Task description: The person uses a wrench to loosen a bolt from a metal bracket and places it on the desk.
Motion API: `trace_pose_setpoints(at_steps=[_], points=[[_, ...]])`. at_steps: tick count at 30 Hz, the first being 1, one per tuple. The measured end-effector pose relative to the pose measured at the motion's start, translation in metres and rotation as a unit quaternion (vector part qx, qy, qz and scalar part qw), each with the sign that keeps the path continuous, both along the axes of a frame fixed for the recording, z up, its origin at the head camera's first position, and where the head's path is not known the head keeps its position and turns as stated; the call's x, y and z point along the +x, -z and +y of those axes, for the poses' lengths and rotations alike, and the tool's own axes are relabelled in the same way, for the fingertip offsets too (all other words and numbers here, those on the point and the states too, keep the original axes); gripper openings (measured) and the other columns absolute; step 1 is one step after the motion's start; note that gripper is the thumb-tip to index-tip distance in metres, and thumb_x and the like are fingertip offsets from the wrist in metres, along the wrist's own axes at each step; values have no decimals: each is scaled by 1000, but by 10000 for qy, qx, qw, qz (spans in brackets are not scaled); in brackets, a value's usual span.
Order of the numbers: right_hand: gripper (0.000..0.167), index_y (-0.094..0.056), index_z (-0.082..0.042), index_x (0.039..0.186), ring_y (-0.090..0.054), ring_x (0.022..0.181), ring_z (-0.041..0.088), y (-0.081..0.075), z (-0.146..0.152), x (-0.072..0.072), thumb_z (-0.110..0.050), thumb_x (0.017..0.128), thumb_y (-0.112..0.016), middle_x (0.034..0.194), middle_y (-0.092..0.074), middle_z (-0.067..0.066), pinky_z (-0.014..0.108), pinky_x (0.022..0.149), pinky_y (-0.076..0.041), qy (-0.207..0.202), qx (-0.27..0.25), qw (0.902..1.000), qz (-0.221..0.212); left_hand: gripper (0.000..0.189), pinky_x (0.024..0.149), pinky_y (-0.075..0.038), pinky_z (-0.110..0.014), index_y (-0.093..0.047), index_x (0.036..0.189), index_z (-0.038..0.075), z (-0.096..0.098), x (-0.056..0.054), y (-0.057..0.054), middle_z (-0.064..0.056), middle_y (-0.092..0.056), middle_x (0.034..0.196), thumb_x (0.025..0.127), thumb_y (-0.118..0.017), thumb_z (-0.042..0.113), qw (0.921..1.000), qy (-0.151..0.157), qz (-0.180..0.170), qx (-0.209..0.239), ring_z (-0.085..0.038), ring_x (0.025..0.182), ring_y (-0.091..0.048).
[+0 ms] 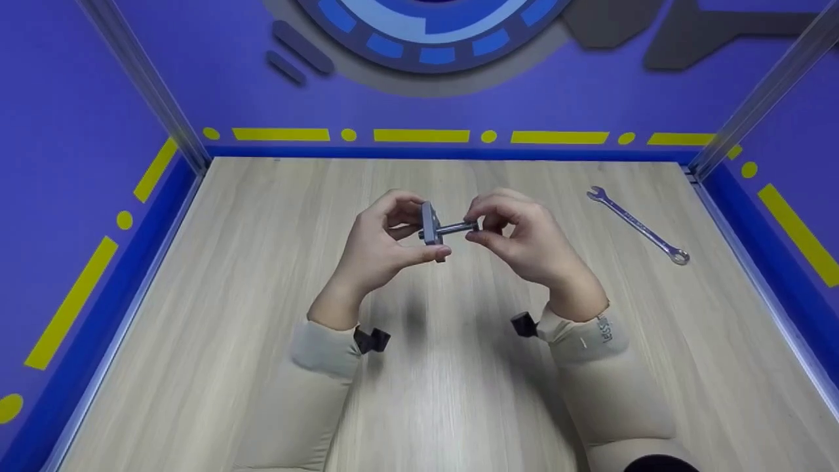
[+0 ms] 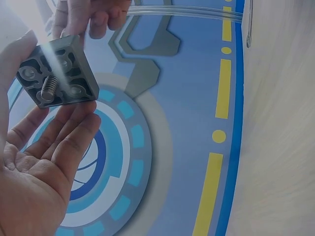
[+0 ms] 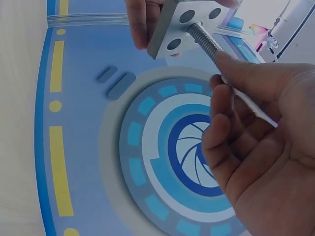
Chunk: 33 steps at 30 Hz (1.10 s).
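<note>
My left hand (image 1: 377, 246) holds a square grey metal block (image 1: 429, 223) by its edges, thumb below and fingers behind. A threaded bolt (image 1: 453, 229) passes through the block, and its short end pokes out of the ribbed face in the left wrist view. Several round holes mark the flat face in the right wrist view, where the bolt's threaded shank (image 3: 204, 39) stands out. My right hand (image 1: 524, 236) pinches the far end of that shank between thumb and fingertips, which partly hide it. Both hands are raised above the table.
On the right of the wooden table (image 1: 262, 262) lies a combination wrench (image 1: 637, 226), slanting. Blue panels (image 1: 419, 108) with yellow marks stand behind and at both sides, joined by metal corner posts (image 1: 147, 78).
</note>
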State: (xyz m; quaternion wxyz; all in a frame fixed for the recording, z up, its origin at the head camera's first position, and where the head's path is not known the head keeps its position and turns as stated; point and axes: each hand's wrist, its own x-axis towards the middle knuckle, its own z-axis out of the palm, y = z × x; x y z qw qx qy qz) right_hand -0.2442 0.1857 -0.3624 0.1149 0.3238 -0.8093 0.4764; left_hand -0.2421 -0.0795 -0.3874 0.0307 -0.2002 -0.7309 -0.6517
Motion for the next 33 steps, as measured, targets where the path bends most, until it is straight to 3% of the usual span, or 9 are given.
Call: trace_pose_setpoints(at_steps=[3,6,10,12,14,19,23,29,33], points=[[19,-81,-1,108,-62,83,11,1,0,0,10,93,-86,111,-77,12,16,77,-57,-159,-87,9995,277,70,116,-65,-30,-70,134,13,0,0,0,-8,-78,123,76,-109,21,10000,32,-29,42,-25,119,-81],[21,-80,-1,110,-62,83,10,1,1,-1,8,93,-88,112,-77,13,16,76,-56,-149,-61,9996,213,70,116,-65,-30,-70,134,13,0,0,1,-8,-78,122,76,-109,22,10000,35,-34,55,-25,119,-81],[35,-79,-4,127,-65,83,13,-1,2,0,-3,94,-92,119,-79,11,18,73,-55,70,66,9991,-416,69,116,-65,-30,-70,133,13,1,1,0,-8,-78,122,76,-108,21,10000,14,-20,60,-24,119,-81],[31,-79,-5,130,-66,81,13,-2,1,1,-12,100,-88,115,-81,10,19,71,-56,235,144,9959,-858,69,115,-65,-31,-71,133,13,1,1,0,-8,-78,121,76,-108,21,10000,-5,-5,62,-24,119,-81],[20,-82,-4,118,-64,72,12,-3,1,1,-22,109,-78,101,-82,8,20,64,-53,414,226,9909,-1262,69,115,-65,-31,-71,133,13,2,2,-1,-8,-78,121,75,-109,20,10000,-6,3,45,-24,119,-81],[53,-74,-6,76,-50,53,9,-2,-1,0,-34,119,-61,63,-65,1,22,48,-39,593,227,9814,-1814,72,117,-64,-30,-70,136,12,4,3,-1,-8,-77,124,75,-109,19,10000,25,-19,-57,-23,121,-80],[43,-73,-9,79,-48,54,8,-2,-2,0,-30,116,-67,64,-59,-3,21,48,-36,547,261,9836,-1699,72,116,-64,-30,-69,137,11,5,3,-2,-9,-77,125,77,-108,18,9999,35,-91,-98,-24,121,-79],[15,-79,-4,106,-53,66,10,-3,-1,0,-18,110,-76,82,-65,-1,21,57,-44,358,223,9905,-1308,72,116,-64,-28,-72,142,10,3,3,-3,-10,-77,124,79,-107,19,9997,-43,-212,-77,-24,120,-79],[12,-79,-6,116,-54,70,11,-2,1,1,-12,105,-82,93,-69,-2,21,60,-44,252,210,9953,-910,71,116,-64,-27,-74,141,9,2,3,-3,-9,-77,125,79,-107,21,9998,-84,-153,-92,-23,121,-77]])
